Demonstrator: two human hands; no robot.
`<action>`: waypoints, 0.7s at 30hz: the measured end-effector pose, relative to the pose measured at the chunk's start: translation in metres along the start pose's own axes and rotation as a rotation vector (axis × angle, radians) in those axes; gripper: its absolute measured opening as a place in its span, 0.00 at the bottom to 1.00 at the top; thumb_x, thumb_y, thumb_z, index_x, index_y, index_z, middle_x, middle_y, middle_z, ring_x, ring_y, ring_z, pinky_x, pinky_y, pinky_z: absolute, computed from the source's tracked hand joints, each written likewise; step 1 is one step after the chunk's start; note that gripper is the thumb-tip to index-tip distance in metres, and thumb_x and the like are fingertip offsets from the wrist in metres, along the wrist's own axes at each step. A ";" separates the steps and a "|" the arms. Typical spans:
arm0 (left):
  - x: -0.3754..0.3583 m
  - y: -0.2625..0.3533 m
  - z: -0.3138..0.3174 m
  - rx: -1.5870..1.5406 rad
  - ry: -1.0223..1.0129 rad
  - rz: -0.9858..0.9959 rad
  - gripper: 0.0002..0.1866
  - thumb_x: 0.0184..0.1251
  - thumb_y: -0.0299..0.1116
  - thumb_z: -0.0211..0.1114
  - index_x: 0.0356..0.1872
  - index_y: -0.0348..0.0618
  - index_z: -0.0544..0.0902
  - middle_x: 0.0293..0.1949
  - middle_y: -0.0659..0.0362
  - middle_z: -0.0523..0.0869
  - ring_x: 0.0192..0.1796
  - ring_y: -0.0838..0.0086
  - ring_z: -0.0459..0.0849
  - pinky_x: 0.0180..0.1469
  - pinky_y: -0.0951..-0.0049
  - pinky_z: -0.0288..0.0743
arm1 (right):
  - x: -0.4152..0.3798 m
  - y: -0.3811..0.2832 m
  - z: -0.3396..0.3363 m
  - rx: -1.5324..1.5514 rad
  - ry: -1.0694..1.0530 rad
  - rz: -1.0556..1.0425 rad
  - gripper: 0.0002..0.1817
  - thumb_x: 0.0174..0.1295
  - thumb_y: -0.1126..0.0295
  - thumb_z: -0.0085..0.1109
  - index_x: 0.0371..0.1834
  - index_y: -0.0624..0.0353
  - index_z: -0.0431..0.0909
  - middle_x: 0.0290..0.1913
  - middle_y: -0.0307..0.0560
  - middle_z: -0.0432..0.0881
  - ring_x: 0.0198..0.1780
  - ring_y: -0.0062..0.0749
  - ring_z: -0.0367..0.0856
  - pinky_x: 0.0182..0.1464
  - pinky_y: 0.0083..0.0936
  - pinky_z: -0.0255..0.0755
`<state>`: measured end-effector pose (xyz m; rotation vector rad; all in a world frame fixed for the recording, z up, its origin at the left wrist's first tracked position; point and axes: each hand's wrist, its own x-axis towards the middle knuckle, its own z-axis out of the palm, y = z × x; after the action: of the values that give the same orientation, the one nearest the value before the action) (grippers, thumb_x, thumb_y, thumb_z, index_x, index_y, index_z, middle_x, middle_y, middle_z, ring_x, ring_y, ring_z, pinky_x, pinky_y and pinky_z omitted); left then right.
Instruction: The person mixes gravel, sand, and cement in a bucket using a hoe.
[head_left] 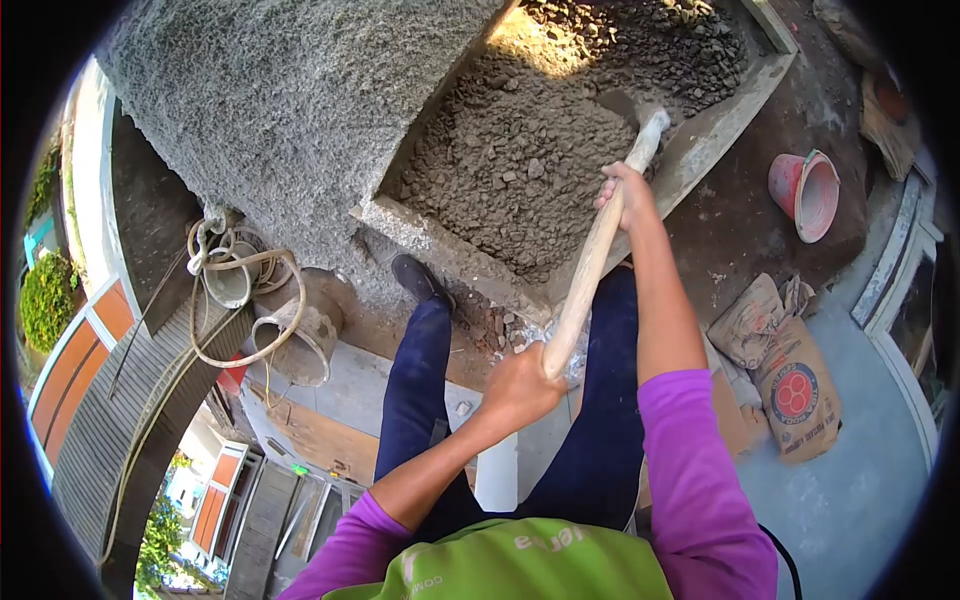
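Note:
I hold a hoe with a long wooden handle [598, 255] slanting up and to the right. My left hand [522, 387] is closed round the handle's near end. Farther up, my right hand [627, 196] is wrapped round it below the head. The hoe's dark blade [618, 104] lies at the wet grey concrete mix [500, 170], its lower edge partly hidden. Coarse gravel shows in the mix, with stonier material toward the far end. A low wooden-sided mixing trough [722, 135] surrounds the mix.
A big heap of grey sand [270, 90] borders the trough on the left. Buckets [300, 345] and a coiled hose [288, 300] stand lower left. At right are a red bucket [805, 195] on its side and paper cement bags [797, 395]. My shoe [420, 278] is beside the trough edge.

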<state>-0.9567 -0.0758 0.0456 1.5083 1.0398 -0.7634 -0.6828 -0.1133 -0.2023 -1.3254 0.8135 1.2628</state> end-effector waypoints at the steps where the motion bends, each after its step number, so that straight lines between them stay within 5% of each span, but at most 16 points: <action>1: -0.012 -0.015 -0.014 0.035 0.018 0.004 0.17 0.53 0.35 0.70 0.41 0.36 0.83 0.33 0.38 0.87 0.40 0.41 0.88 0.45 0.48 0.80 | -0.005 0.021 0.008 0.040 0.019 0.010 0.08 0.63 0.69 0.59 0.34 0.55 0.69 0.21 0.39 0.66 0.18 0.29 0.65 0.22 0.33 0.69; 4: -0.049 -0.037 -0.072 0.111 0.068 -0.023 0.13 0.55 0.35 0.69 0.38 0.38 0.82 0.30 0.38 0.86 0.37 0.41 0.87 0.42 0.51 0.81 | -0.033 0.066 0.044 0.167 0.038 -0.014 0.10 0.65 0.65 0.58 0.41 0.60 0.75 0.24 0.38 0.67 0.24 0.29 0.69 0.24 0.33 0.70; 11: -0.127 -0.103 -0.090 0.076 0.078 0.109 0.12 0.51 0.34 0.72 0.33 0.41 0.81 0.27 0.42 0.85 0.33 0.43 0.87 0.37 0.51 0.81 | -0.184 0.068 0.114 0.166 0.034 -0.093 0.08 0.64 0.69 0.58 0.35 0.64 0.77 0.24 0.43 0.71 0.20 0.31 0.71 0.23 0.36 0.71; 17: 0.016 -0.053 -0.100 0.054 0.189 0.465 0.13 0.50 0.36 0.72 0.33 0.41 0.79 0.24 0.42 0.83 0.30 0.42 0.85 0.33 0.51 0.78 | -0.166 -0.083 0.138 0.176 -0.055 -0.554 0.06 0.64 0.72 0.58 0.33 0.63 0.75 0.22 0.40 0.70 0.20 0.27 0.70 0.23 0.31 0.71; 21: 0.120 -0.003 -0.135 0.108 0.278 0.410 0.14 0.50 0.36 0.70 0.35 0.37 0.82 0.26 0.44 0.85 0.29 0.53 0.87 0.36 0.57 0.79 | -0.060 -0.161 0.162 0.207 -0.156 -0.590 0.11 0.62 0.71 0.63 0.30 0.53 0.67 0.23 0.36 0.67 0.21 0.24 0.68 0.26 0.29 0.71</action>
<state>-0.9202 0.0812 -0.0367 1.8828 0.8550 -0.3311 -0.5779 0.0609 -0.0830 -1.1639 0.3840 0.7777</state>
